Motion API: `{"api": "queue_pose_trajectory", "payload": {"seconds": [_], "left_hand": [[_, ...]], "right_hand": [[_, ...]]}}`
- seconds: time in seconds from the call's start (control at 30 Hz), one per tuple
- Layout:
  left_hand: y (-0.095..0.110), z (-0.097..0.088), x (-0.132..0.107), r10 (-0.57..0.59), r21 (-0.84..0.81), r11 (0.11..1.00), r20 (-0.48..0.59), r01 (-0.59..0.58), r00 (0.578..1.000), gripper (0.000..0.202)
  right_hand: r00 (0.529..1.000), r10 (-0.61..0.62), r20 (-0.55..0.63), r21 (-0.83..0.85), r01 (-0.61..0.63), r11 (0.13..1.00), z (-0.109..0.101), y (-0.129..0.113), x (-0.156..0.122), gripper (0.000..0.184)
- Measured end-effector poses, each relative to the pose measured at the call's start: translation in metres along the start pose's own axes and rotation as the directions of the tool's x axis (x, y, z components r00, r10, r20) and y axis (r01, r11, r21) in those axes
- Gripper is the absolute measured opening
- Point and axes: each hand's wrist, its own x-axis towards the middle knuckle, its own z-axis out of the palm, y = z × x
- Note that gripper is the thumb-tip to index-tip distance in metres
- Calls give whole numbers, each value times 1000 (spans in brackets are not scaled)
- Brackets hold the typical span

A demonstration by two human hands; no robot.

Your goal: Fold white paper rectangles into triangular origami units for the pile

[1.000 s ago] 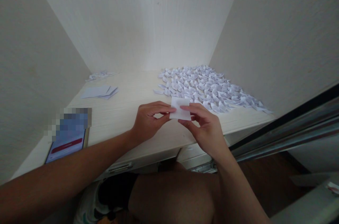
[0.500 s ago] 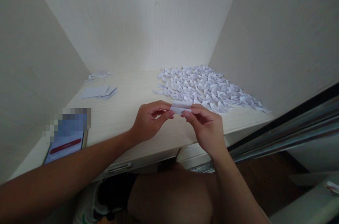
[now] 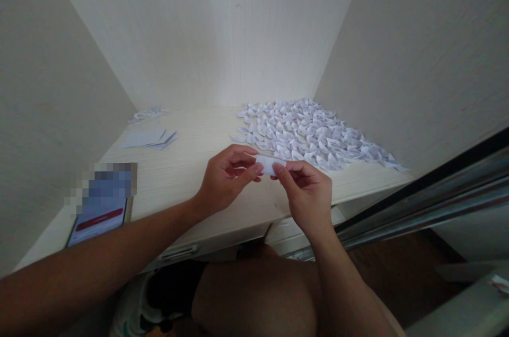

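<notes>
A small folded piece of white paper (image 3: 266, 165) is held between both hands above the front part of the white desk (image 3: 191, 178). My left hand (image 3: 228, 173) pinches its left end, thumb in front and fingers behind. My right hand (image 3: 308, 188) grips the right end, with the thumb pressed on the paper's face. Just beyond the hands, many small folded white paper pieces (image 3: 298, 127), shaped like little boats, cover the right side of the desk.
At the left lie a few flat sheets of paper (image 3: 143, 138), with thin white paper scraps (image 3: 149, 113) behind them. A phone (image 3: 101, 204) with a lit, partly blurred screen rests near my left forearm. Walls enclose the desk at back and sides; a drawer handle (image 3: 178, 253) is below its front edge.
The paper's upper part has come down, so it now shows as one narrower strip. My right thumb has moved up onto its face, and the right hand has shifted slightly left.
</notes>
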Motion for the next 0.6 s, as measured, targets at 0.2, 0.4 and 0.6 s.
{"api": "queue_pose_trajectory", "payload": {"seconds": [0.2, 0.4, 0.6], "left_hand": [[1, 2, 1, -3, 8, 1000, -5, 3, 1000, 27], [1, 2, 0, -25, -17, 1000, -15, 25, 1000, 24], [2, 2, 0, -48, 31, 998, -32, 49, 998, 27]], "right_hand": [[1000, -8, -13, -10, 8, 1000, 0, 5, -1, 26], [1000, -26, -1, 15, 26, 1000, 1, 4, 0, 30], [999, -31, 39, -16, 31, 999, -1, 1, 1, 33]]}}
